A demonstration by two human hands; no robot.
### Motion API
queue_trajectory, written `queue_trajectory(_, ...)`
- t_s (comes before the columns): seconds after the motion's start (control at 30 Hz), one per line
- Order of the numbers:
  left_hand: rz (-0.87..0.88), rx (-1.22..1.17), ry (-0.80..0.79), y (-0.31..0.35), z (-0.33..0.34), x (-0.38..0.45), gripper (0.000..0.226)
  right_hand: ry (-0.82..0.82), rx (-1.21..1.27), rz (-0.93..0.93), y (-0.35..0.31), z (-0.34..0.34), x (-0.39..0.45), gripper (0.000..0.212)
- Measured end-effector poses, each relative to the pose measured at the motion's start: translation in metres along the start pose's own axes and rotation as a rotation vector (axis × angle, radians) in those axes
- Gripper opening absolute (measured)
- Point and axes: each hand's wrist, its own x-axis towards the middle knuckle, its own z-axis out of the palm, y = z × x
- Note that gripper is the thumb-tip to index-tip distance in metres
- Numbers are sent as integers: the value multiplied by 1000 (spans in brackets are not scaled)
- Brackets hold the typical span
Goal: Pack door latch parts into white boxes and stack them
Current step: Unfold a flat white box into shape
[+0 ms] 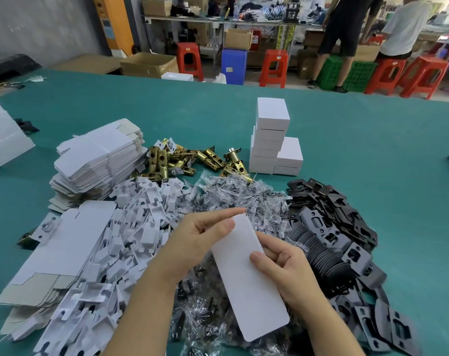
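Both my hands hold a flat unfolded white box blank (246, 281) over the parts piles. My left hand (197, 240) pinches its upper end, thumb on the face and fingers behind. My right hand (282, 265) grips its right edge, thumb on top. Brass door latches (192, 160) lie in a heap behind. Bags of screws (233, 199) fill the middle, white card inserts (138, 227) the left, black strike plates (341, 232) the right. Packed white boxes (272, 140) stand stacked at the back.
Piles of flat box blanks (100, 160) lie at the left on the green table (372, 140). Beyond the far edge are red stools (273, 68), cardboard cartons and two people standing at a bench.
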Motion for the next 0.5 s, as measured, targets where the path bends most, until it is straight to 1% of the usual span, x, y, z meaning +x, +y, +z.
queue_trajectory(0.23, 8, -32, -47, -2, -1, 0, 34, 19, 16, 2, 2, 0, 0, 43)
queue_trajectory(0.5, 14, -5, -76, -6, 0, 2, 36, 44, 23, 28, 1, -1, 0, 45)
